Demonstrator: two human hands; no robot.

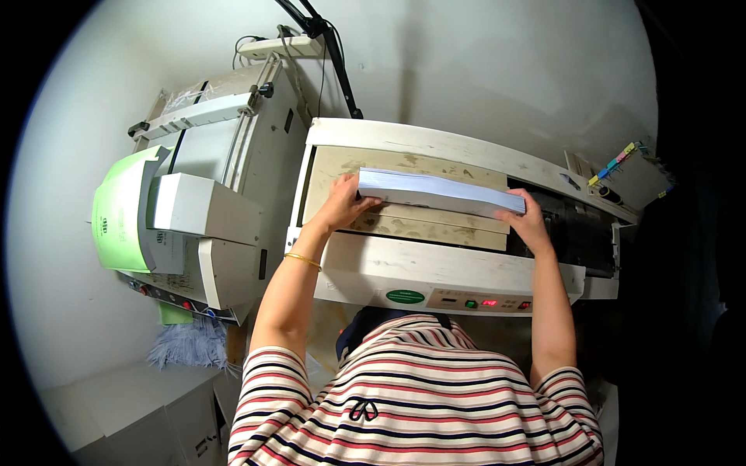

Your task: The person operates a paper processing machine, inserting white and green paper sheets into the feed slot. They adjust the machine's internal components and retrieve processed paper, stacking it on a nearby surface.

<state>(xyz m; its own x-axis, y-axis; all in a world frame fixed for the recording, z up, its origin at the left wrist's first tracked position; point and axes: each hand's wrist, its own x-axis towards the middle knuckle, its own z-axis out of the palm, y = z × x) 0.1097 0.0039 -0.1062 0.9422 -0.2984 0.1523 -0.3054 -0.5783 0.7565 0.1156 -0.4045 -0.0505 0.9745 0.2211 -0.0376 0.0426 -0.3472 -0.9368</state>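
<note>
Closest to us is our striped shirt point(412, 396), with both bare forearms reaching up from it. Our left hand point(342, 203) is pressed, fingers spread, against the left end of a thick stack of white paper point(439, 192), and our right hand point(527, 220) cups its right end, so the stack is gripped between them. It rests on the stained bed of a cream binding machine point(435, 268), above its small control panel point(482, 301). To the left stands another machine point(214, 210) with green sheets point(120, 210) beside it.
</note>
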